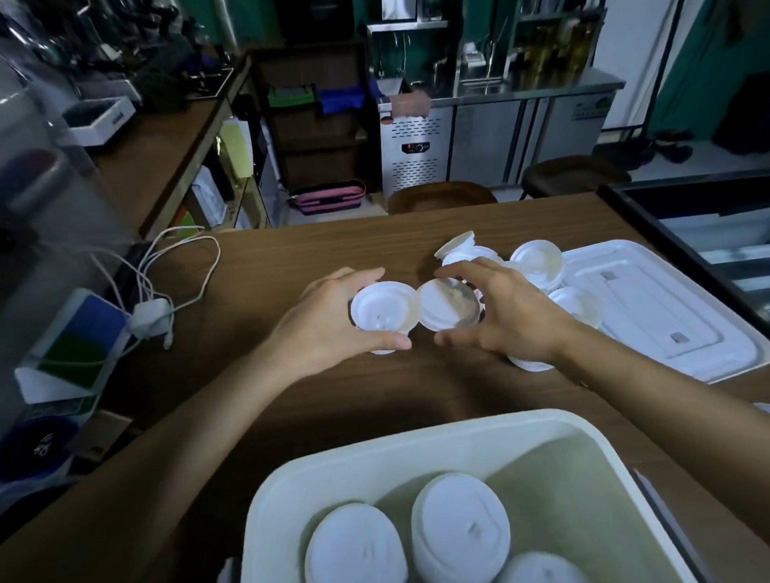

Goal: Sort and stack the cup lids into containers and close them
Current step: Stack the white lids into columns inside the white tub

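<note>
As I look down from the head view, the wooden table (309,260) fills most of what I can see. Nearest me sits the cream container (383,440), open, with stacks of lids (461,534) standing side by side inside it. Off to the right a flat white cover (691,317) lies on the table, well apart from the container. At the cover's left end is a heap of loose lids (537,264), some tilted, some resting on the cover itself. Over the middle of the table my left hand (327,331) grips a white lid (384,309) by its rim, fingers curled over the far edge and thumb at the near edge. My right hand (511,315) pinches a second lid (449,303) the same way, tilted toward the left. The two lids sit edge to edge, and I cannot tell whether they touch. Near the table's left edge lies a small white charger (150,318) with its cable (210,266) looped beside it.
</note>
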The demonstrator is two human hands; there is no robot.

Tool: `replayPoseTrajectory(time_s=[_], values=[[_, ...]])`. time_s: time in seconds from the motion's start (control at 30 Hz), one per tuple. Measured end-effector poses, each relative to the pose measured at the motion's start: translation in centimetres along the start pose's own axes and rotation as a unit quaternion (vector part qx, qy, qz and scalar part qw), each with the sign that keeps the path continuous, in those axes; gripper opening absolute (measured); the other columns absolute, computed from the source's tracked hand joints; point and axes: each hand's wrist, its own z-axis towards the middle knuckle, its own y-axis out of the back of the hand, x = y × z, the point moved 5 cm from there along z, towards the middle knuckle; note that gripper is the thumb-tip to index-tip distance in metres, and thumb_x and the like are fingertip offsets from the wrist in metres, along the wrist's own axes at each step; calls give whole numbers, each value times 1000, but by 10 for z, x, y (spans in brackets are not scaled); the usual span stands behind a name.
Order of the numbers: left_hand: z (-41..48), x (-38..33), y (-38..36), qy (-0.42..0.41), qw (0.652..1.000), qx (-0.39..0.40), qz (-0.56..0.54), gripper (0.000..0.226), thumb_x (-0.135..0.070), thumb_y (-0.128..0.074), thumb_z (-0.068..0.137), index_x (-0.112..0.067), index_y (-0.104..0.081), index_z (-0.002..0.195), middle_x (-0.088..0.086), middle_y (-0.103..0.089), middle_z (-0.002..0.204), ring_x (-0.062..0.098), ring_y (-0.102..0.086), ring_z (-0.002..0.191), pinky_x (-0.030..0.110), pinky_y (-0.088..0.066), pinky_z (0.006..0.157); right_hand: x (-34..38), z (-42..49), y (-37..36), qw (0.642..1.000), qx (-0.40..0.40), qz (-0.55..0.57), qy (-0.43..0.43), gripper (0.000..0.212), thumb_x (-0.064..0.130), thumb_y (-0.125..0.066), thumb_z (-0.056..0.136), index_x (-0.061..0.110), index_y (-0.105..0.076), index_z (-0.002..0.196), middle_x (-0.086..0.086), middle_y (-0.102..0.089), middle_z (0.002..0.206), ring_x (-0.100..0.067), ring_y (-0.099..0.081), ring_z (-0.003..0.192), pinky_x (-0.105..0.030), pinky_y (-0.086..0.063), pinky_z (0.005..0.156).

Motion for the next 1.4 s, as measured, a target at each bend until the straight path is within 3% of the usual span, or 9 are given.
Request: replayPoseTrajectory(time_s=[0.07,0.2,0.33,0.5,0.77,0.87,1.0,1.17,1.4], values=[[-19,-14,13,-15,1000,-3,-12,110,-84,-80,53,-46,-46,151,-24,-58,142,11,-51,135,55,-46,111,14,-22,14,1000,-6,25,9,79,58,-90,66,34,-58,134,12,-60,125,-6,-54,111,-33,-50,94],[-62,-42,30,-86,996,5,-20,100,-72,-86,62,-45,-47,150,-28,-62,134,2,-55,130,50,-48,111,42,-73,31,998,-9,63,29,68,54,-90,69,38,-61,129,22,-59,119,7,-52,103,-11,-42,83],[-97,-65,36,-151,988,17,-6,98,-57,-90,66,-37,-48,152,-22,-62,133,6,-59,128,47,-53,106,58,-114,37,997,21,49,62,63,58,-80,79,36,-59,134,18,-61,124,-1,-55,113,-14,-41,88],[-134,-85,39,-171,982,77,-14,104,-64,-87,64,-54,-35,153,-24,-65,130,8,-60,129,48,-51,107,73,-163,47,996,39,43,69,59,63,-75,82,43,-55,134,21,-60,127,-11,-55,123,-30,-49,93],[-163,-98,20,-182,969,153,69,109,-73,-89,57,-54,-37,152,-29,-60,121,0,-59,117,31,-51,99,81,-214,37,995,65,-25,66,62,57,-81,79,42,-53,133,27,-57,126,20,-55,98,-9,-40,84],[-173,-98,3,-178,959,188,118,107,-65,-88,63,-62,-25,150,-33,-47,128,-5,-46,124,27,-42,104,84,-224,32,993,102,-31,51,61,56,-80,79,43,-51,131,27,-58,124,15,-57,100,-11,-43,82],[-185,-100,-15,-146,948,246,137,104,-56,-90,69,-67,-16,142,-33,-43,128,-10,-41,119,17,-42,95,85,-230,27,984,144,-96,33,56,64,-73,77,47,-43,121,30,-52,119,-3,-58,99,-25,-49,83],[-192,-103,-32,-133,936,289,154,74,-62,-91,66,-54,-37,116,-24,-55,110,-1,-49,109,34,-53,90,92,-232,23,951,204,-234,6,57,69,-64,80,41,-39,123,22,-47,123,-9,-49,88,-27,-46,80],[-200,-94,-60,-192,912,307,194,56,-60,-82,75,-44,-56,122,-23,-46,116,5,-53,106,37,-52,88,96,-231,19,927,266,-264,5,52,71,-65,80,42,-45,118,21,-49,114,-5,-44,88,-26,-40,74]])
